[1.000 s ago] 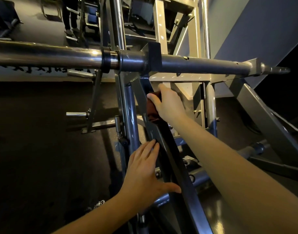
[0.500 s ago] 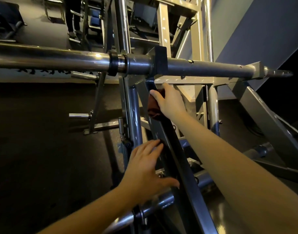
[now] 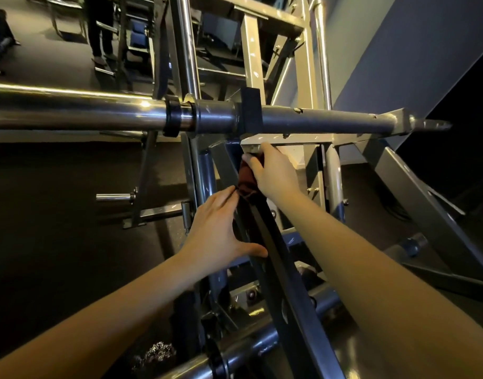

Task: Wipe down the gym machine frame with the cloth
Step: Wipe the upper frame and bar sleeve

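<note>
A dark slanted beam (image 3: 282,272) of the grey gym machine frame runs from bottom centre up to a horizontal steel bar (image 3: 98,112). My right hand (image 3: 273,170) grips a dark red cloth (image 3: 246,181) against the top of that beam, just under the bar's black collar block (image 3: 250,110). Lower on the same beam rests my left hand (image 3: 218,228), fingers straight along its left face and thumb across the front. Its fingertips touch the cloth's lower edge.
Pale upright frame posts (image 3: 251,56) rise behind the bar. A grey diagonal brace (image 3: 415,198) slopes down at the right. A short peg (image 3: 114,197) sticks out at the left over dark floor. Another person's legs (image 3: 98,28) stand at the far top left.
My right hand has slid the cloth up the beam toward the bar. My left hand has moved up the beam too, and its fingertips now reach the cloth.
</note>
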The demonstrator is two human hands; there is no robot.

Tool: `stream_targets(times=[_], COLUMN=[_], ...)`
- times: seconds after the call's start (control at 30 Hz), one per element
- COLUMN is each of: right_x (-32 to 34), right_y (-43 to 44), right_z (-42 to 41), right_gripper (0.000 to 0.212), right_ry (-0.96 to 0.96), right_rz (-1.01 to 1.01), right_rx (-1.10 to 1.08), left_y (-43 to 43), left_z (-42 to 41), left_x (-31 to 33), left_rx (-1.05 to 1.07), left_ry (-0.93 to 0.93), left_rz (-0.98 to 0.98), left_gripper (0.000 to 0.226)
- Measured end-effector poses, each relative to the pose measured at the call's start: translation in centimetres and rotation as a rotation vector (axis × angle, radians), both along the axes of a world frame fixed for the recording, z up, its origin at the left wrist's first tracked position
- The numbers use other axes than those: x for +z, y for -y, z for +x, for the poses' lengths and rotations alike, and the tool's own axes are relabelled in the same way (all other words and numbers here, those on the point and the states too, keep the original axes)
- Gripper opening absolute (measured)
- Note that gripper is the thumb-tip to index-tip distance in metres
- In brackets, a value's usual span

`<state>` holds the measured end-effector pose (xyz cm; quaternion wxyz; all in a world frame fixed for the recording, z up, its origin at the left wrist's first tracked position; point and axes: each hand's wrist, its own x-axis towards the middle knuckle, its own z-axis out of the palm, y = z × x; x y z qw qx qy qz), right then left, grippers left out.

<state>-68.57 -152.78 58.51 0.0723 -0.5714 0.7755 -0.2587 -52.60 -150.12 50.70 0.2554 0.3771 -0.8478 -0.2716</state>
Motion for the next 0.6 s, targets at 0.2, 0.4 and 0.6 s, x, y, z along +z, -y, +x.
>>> stream_targets(times=[0.2, 0.4, 0.6], right_x=[-1.8, 0.2, -1.1], right_y=[-6.9, 2.1, -0.8], right_z=[-0.5, 1.0, 1.0], right_gripper=[0.024, 0.041, 0.034], right_ry=[-0.048, 0.089, 0.227], right_rz=[0.111, 0.030, 0.053], right_rx=[0.090, -0.030, -0.086], left_y=[1.1, 0.8, 0.8], left_z=[-0.1, -0.4, -0.3], left_x=[-0.8, -0.6, -1.1], left_rx=[-0.045, -0.017, -0.037], left_ry=[-0.054, -0.076, -0.140], left_rz=[0.020, -0.038, -0.018], left_gripper=[0.136, 0.123, 0.118])
